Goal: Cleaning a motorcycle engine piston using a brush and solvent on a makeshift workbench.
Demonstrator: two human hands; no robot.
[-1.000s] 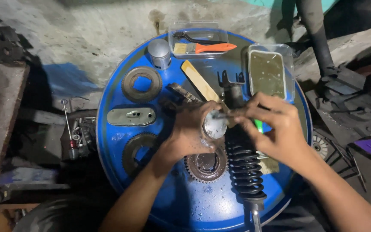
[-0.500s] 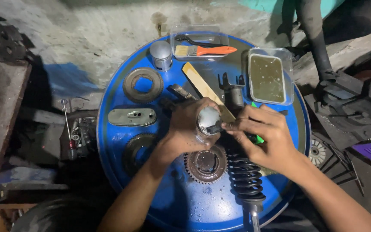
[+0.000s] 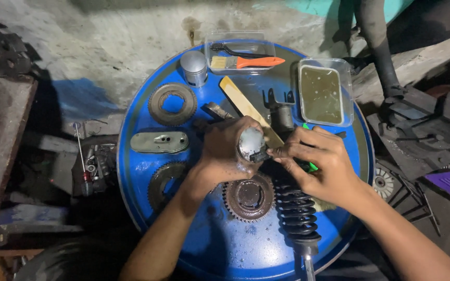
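A rounded metal part (image 3: 251,144) is gripped in the left hand (image 3: 225,151); a small dark piece (image 3: 261,155) is pinched against it by the right hand (image 3: 316,164). A sprocket (image 3: 248,196) and coil spring (image 3: 296,211) are seen just below.

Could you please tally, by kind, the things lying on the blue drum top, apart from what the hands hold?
Gears or toothed rings: 3
Clear plastic trays: 2
Paintbrush: 1
Spare piston: 1
Shock absorber spring: 1
Oval metal plate: 1
Wooden stick: 1
Total: 10
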